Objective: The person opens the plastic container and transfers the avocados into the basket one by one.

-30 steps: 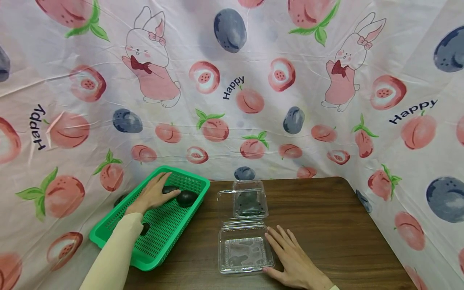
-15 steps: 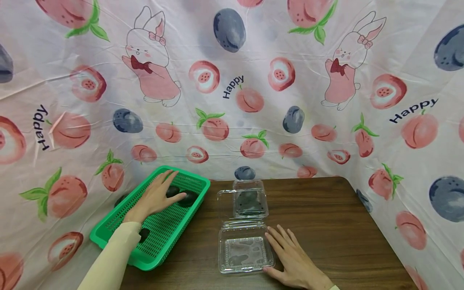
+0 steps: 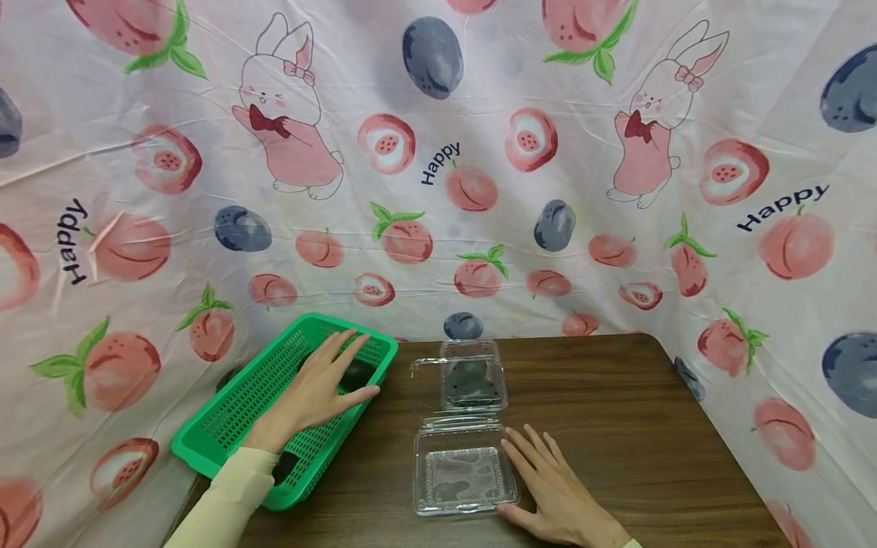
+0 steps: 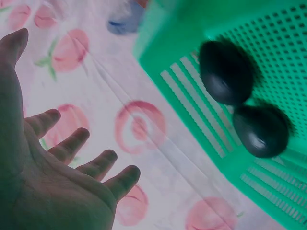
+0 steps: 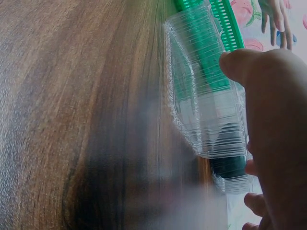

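My left hand (image 3: 311, 399) hovers over the green plastic basket (image 3: 233, 426), fingers spread and nothing in them. Two smooth, dark, egg-shaped avocados (image 4: 225, 72) lie against each other inside it in the left wrist view. From the head, one avocado (image 3: 358, 374) shows just beyond my left fingers, while the other is mostly covered. A clear plastic clamshell (image 3: 462, 483) lies open on the table, its lid folded back. My right hand (image 3: 558, 487) rests along its right edge with straight fingers, the thumb at the near corner.
Behind the open clamshell stands a second clear container (image 3: 471, 347) with something dark (image 3: 471, 384) inside; the raised lid overlaps it. Brown wooden table (image 3: 610, 411) extends to the right. A fruit-printed cloth (image 3: 411, 221) hangs around the back and sides.
My left hand has moved right and a little toward me over the basket, rising off the avocados with nothing held. My right hand has stayed at the clamshell.
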Tool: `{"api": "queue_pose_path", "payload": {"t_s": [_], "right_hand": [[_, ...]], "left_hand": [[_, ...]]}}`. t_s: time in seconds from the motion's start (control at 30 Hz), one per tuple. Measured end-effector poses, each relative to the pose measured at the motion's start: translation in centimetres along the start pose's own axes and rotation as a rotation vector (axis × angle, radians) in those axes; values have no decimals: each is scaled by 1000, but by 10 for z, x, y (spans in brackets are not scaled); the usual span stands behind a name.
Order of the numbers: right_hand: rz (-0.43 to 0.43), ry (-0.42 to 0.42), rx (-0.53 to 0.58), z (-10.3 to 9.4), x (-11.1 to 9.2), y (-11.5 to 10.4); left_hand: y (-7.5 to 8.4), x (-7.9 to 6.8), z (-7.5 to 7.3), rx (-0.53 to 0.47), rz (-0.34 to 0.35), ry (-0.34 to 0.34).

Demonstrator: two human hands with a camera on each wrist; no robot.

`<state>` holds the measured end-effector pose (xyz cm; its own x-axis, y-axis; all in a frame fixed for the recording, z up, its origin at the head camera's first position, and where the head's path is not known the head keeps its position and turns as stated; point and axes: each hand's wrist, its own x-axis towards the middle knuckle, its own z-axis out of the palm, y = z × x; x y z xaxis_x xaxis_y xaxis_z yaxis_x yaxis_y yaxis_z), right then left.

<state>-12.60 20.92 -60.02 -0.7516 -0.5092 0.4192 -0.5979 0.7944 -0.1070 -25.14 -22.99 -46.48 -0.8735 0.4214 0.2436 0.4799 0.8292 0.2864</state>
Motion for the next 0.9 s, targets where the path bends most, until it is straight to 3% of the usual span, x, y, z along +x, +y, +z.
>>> {"api": "queue_pose_path", "payload": {"t_s": [0.43,0.67,0.9], "right_hand": [[-3,1,-9,0,0,-1],[-15,19,-42,1,1,-1],[-15,29,-47,1,1,-1]], "left_hand": [[51,-25,16,-29,93,29],[72,-41,33,-34,122,56],[84,-58,55,-65,110,30]]}}
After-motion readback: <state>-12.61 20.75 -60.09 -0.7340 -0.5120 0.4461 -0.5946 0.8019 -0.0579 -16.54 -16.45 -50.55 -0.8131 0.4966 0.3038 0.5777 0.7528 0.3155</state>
